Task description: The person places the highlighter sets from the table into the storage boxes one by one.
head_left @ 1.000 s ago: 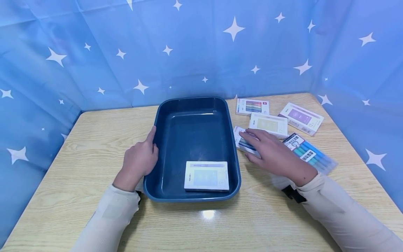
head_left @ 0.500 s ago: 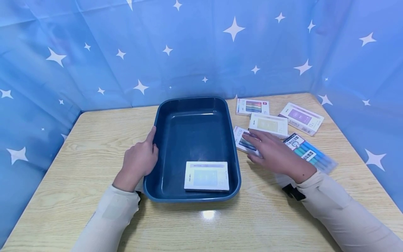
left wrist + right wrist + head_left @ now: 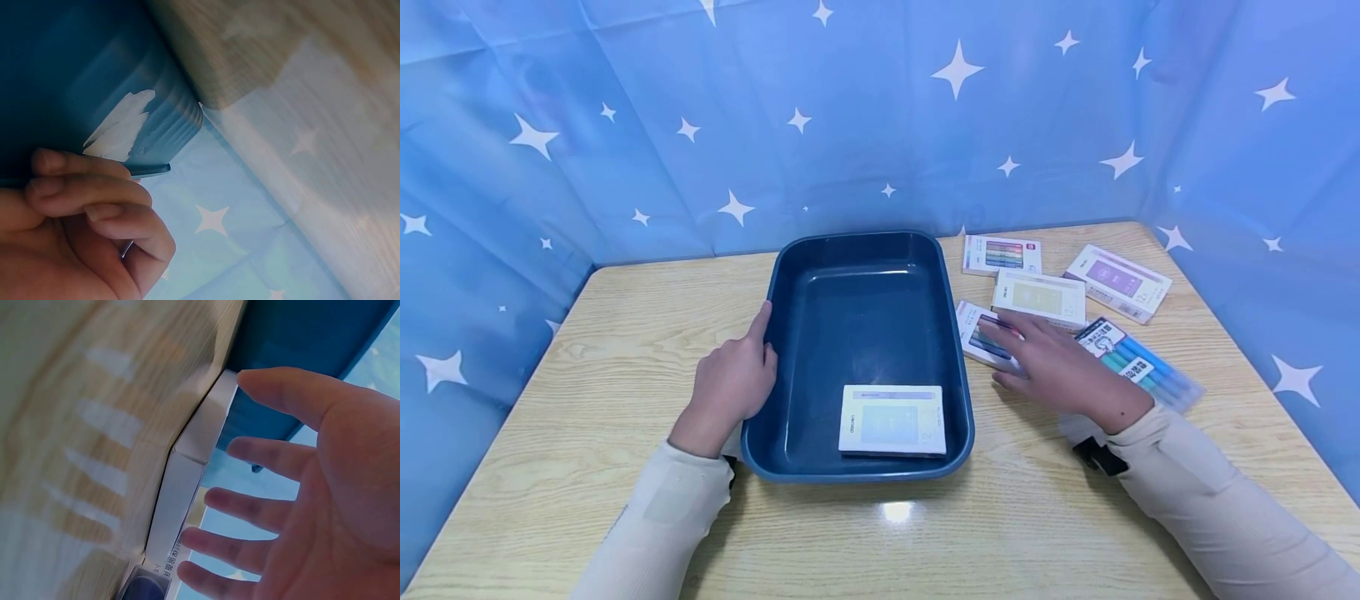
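My left hand (image 3: 733, 383) holds the left rim of a deep blue plastic tray (image 3: 857, 329). Its index finger lies along the rim, and in the left wrist view the other fingers curl by the outer wall. My right hand (image 3: 1063, 371) is spread over a small white box with a striped colour panel (image 3: 972, 333), right of the tray. In the right wrist view the fingers are extended and apart, with the thumb tip at a corner of this white box (image 3: 178, 487). Part of the box is hidden under the hand in the head view.
Inside the tray's front right corner lies a white box with a pale panel (image 3: 892, 421). Beyond my right hand are a yellow-panelled box (image 3: 1039, 297), a purple-panelled box (image 3: 1117, 282) and another striped box (image 3: 1002, 254). A clear pack of blue-green pens (image 3: 1150, 371) lies partly behind the hand.
My right hand has shifted slightly right, so more of the striped box shows. The left hand and the tray have stayed in place.
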A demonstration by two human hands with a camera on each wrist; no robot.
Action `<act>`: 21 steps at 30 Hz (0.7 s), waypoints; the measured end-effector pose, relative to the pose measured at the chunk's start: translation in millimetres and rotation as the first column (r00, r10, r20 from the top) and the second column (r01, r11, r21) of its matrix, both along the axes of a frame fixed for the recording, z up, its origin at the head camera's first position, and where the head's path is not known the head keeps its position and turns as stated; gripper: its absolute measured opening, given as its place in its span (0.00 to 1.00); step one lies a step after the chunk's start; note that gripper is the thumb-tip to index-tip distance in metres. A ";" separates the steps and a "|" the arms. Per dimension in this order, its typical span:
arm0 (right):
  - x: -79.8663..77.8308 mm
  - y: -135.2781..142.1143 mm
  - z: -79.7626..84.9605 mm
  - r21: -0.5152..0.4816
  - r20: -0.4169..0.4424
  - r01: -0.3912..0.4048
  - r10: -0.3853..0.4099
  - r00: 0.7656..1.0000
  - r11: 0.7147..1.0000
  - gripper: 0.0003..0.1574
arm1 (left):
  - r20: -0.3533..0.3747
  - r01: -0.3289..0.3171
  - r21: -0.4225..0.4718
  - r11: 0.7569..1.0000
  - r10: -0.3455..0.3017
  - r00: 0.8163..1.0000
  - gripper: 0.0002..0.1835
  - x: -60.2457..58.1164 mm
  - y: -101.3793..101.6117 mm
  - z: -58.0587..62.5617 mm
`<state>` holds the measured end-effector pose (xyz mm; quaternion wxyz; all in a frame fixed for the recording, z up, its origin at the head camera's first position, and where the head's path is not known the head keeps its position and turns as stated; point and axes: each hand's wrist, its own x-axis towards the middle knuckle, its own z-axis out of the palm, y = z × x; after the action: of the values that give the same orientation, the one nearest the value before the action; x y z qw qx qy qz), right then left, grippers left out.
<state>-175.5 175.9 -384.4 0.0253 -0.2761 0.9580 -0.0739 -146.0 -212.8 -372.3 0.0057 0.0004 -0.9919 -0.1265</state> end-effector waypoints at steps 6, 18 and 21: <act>0.9 0.3 0.1 0.008 0.034 0.015 -0.015 0.999 1.000 0.41 | 0.003 -0.003 0.008 1.000 0.003 1.000 0.32 0.1 0.6 0.5; -0.4 3.1 -1.6 0.046 0.024 -0.015 0.014 1.000 0.999 0.38 | -0.002 -0.001 0.015 1.000 0.001 1.000 0.32 0.8 1.6 0.1; -0.2 2.9 -1.5 0.046 0.022 -0.007 0.006 1.000 0.999 0.39 | -0.003 -0.002 0.012 1.000 0.002 1.000 0.32 0.5 1.1 0.1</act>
<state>-175.7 178.8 -385.9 0.0424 -0.2777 0.9582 -0.0546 -145.5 -211.7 -372.3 0.0074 0.0011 -0.9912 -0.1323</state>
